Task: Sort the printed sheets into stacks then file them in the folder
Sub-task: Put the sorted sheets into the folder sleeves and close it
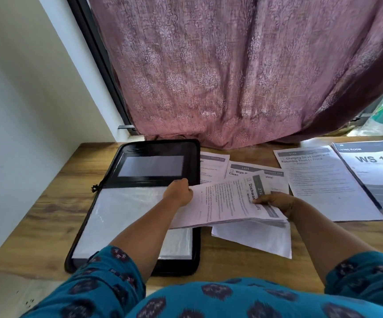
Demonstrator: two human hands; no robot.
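Curtain: pink patterned curtain (pixel 243 72) fills the upper centre and right of the frame, its hem touching the far edge of the wooden table (pixel 48 214).
Wall: pale wall at upper left, dark window frame (pixel 98 63) running diagonally beside the curtain.
Folder: black zip folder (pixel 140 203) lies open at centre left, clear sleeves showing on its near half, a grey pocket on the far half.
Loose sheets: two printed pages (pixel 238 168) sit flat just right of the folder, partly covered by the held stack; one reads "Wipe… Clean".
Right side: a sheet headed "Changing Small Items…" (pixel 319 182), and beside it at the frame's right edge a stack topped "WS 18" (pixel 374 175).
Held stack: sheaf of printed sheets (pixel 229 203) (top page starts "Dishwas…") raised at centre, its left end over the folder's right edge; a blank page (pixel 254 237) lies under it.
Left hand: left hand (pixel 180 192) pinches the sheaf's left end, arm crossing the folder.
Right hand: right hand (pixel 275 201) grips the sheaf's right end, fingers curled over the top page.
Sleeves: teal patterned sleeves (pixel 108 278) at the bottom of the frame.
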